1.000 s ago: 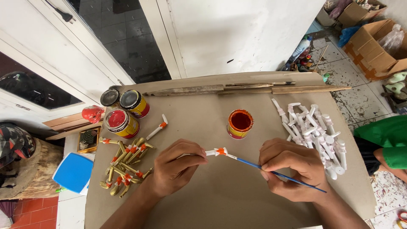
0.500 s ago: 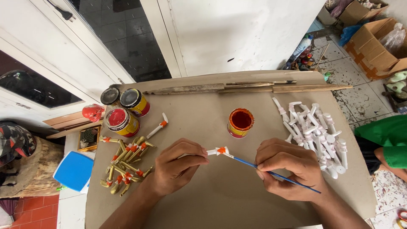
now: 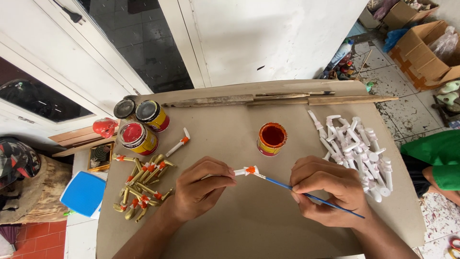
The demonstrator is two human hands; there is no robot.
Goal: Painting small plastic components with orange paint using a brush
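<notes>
Left hand (image 3: 199, 192) grips a white piece (image 3: 242, 171); right hand (image 3: 330, 196) clasps a blue brush (image 3: 311, 195), tip dabbing orange on it. Painted pile (image 3: 141, 184) on the table (image 3: 258, 225) smaller than the unpainted white heap (image 3: 357, 153); judged under halfway.

Most of the white piece (image 3: 242, 171) inside the left hand (image 3: 199, 189) (green-sleeved person (image 3: 438, 160) cut off at right edge)

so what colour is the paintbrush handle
Blue, a thin paintbrush handle in the right hand; head view shows it.
</notes>
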